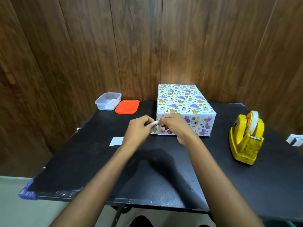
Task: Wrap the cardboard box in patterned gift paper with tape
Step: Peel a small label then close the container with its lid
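The box [183, 102], covered in white paper with purple and orange animal prints, stands on the black table [164, 169] against the wooden wall. At its near left corner a loose paper flap [155, 128] sticks out. My left hand [139, 128] pinches that flap from the left. My right hand [173, 126] pinches the same flap from the right, resting against the box's front face. A yellow tape dispenser [246, 136] with a roll of clear tape stands to the right of the box.
A clear plastic tub [108, 101] holding small scraps sits at the back left, its red lid [127, 106] beside it. A white paper scrap [116, 141] lies left of my left hand. A small white object [295, 140] lies at the right edge.
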`<action>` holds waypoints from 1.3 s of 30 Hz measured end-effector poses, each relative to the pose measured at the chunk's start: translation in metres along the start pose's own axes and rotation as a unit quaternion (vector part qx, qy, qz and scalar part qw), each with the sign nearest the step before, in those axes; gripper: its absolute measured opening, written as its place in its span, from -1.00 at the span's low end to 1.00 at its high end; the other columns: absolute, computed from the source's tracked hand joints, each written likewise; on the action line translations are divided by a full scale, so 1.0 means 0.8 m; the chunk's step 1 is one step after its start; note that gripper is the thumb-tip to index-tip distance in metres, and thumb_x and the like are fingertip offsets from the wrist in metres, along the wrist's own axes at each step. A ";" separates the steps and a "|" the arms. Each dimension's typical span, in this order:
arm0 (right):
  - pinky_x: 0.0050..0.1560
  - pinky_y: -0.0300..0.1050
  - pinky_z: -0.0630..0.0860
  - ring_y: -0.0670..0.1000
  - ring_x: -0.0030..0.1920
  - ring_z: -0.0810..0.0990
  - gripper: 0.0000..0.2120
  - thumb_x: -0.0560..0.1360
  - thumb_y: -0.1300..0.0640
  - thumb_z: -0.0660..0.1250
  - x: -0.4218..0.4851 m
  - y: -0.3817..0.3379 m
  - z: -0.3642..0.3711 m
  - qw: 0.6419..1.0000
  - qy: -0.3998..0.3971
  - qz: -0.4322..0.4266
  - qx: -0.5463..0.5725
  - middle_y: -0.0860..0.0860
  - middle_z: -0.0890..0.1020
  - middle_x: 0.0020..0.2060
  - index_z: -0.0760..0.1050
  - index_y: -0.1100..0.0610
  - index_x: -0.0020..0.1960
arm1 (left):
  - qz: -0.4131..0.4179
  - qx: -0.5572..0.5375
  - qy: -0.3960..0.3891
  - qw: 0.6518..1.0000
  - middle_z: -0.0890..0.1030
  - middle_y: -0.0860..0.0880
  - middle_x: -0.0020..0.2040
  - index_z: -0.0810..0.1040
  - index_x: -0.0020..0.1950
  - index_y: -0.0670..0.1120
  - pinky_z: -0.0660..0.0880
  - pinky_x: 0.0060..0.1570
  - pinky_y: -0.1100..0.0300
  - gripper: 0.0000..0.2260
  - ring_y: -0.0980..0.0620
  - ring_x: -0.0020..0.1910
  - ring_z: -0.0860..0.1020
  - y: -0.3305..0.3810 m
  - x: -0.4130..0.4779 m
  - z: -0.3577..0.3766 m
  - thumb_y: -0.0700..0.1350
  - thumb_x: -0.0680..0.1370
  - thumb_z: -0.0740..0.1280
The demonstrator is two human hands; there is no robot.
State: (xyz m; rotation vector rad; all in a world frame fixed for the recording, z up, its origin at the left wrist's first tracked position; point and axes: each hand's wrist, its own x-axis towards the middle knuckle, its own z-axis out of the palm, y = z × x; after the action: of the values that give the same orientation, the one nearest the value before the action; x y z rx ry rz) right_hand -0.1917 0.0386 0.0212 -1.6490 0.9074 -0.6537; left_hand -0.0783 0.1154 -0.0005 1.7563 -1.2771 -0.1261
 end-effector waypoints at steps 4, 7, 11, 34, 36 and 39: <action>-0.35 -0.30 0.36 -0.08 -0.41 0.42 -0.77 0.47 0.32 0.20 -0.004 0.003 -0.007 1.000 -0.016 -0.009 0.009 0.08 0.61 -0.25 0.53 0.20 -0.32 | -0.055 -0.064 0.022 0.996 0.67 -0.02 -0.18 0.66 -0.12 -0.11 0.49 -0.12 0.18 -0.84 -0.03 -0.17 0.59 -0.002 0.003 -0.005 -0.22 0.54 0.29; -0.29 -0.30 0.44 -0.11 -0.36 0.47 -0.79 0.49 0.32 0.23 -0.007 0.009 -0.010 0.999 -0.033 -0.026 -0.015 0.06 0.60 -0.30 0.54 0.18 -0.27 | -0.140 -0.251 0.027 0.957 0.65 -0.04 -0.27 0.61 -0.22 -0.10 0.58 -0.21 0.14 -0.77 -0.02 -0.24 0.61 0.001 0.005 -0.010 -0.28 0.56 0.22; -0.24 -0.14 0.46 -0.10 -0.30 0.50 -0.82 0.46 0.33 0.30 -0.005 0.019 -0.008 0.993 0.055 -0.071 -0.071 -0.05 0.58 -0.26 0.50 0.13 -0.27 | -0.193 -0.410 0.020 0.891 0.66 -0.04 -0.34 0.57 -0.16 -0.19 0.58 -0.21 0.16 -0.82 0.03 -0.30 0.61 0.004 0.003 -0.009 -0.30 0.57 0.20; -0.39 -0.24 0.31 -0.09 -0.37 0.41 -0.77 0.47 0.34 0.28 -0.008 -0.002 -0.035 0.978 0.177 -0.104 -0.044 0.00 0.53 -0.33 0.53 0.17 -0.34 | -0.185 -0.229 0.257 0.921 0.48 -0.05 0.17 0.51 0.10 -0.08 0.45 0.02 0.19 -0.78 0.04 0.09 0.47 0.002 -0.002 0.008 -0.17 0.48 0.40; -0.38 -0.26 0.29 -0.12 -0.34 0.40 -0.81 0.47 0.33 0.27 -0.011 -0.017 -0.041 0.964 0.138 -0.155 -0.169 -0.05 0.47 -0.33 0.55 0.23 -0.29 | -0.002 -0.049 0.275 0.960 0.45 -0.01 0.18 0.49 0.18 -0.12 0.24 0.14 0.29 -0.65 0.09 0.16 0.34 0.008 0.006 -0.001 -0.08 0.44 0.45; -0.24 -0.20 0.35 -0.04 -0.20 0.46 -0.88 0.48 0.30 0.30 -0.011 -0.031 -0.047 0.925 0.085 -0.219 -0.298 -0.02 0.44 -0.18 0.58 0.19 -0.19 | 0.185 0.088 0.056 0.977 0.49 0.06 0.17 0.48 0.25 -0.08 0.19 0.15 0.29 -0.55 0.08 0.21 0.31 0.038 0.025 -0.008 0.07 0.42 0.43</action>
State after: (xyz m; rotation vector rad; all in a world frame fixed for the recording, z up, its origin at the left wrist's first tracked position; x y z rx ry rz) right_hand -0.2207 0.0284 0.0552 -2.4146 0.9202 -0.8915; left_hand -0.0869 0.1027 0.0332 1.6114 -1.5453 0.3027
